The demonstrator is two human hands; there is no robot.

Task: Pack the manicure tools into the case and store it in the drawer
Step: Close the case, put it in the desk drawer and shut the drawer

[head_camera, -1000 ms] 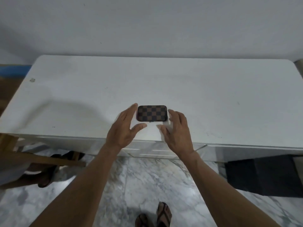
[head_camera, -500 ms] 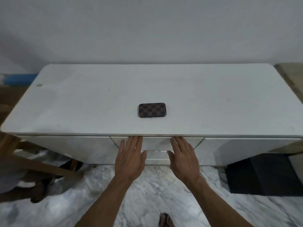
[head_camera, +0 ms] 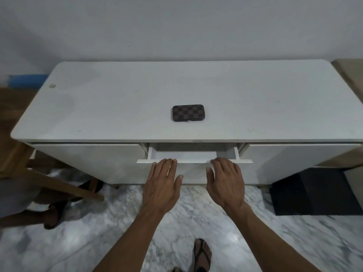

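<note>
Fingers (head_camera: 166,162) of my left hand (head_camera: 160,185) and right hand (head_camera: 225,183) lie straight on the drawer (head_camera: 194,160) front, barely open; case (head_camera: 188,112) closed on surface (head_camera: 117,107); risk: too small a gap jams case

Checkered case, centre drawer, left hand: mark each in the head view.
checkered case (head_camera: 188,112), head view, middle of its closed lid.
centre drawer (head_camera: 193,161), head view, top edge of its front panel.
left hand (head_camera: 161,182), head view, back of the hand.
</note>
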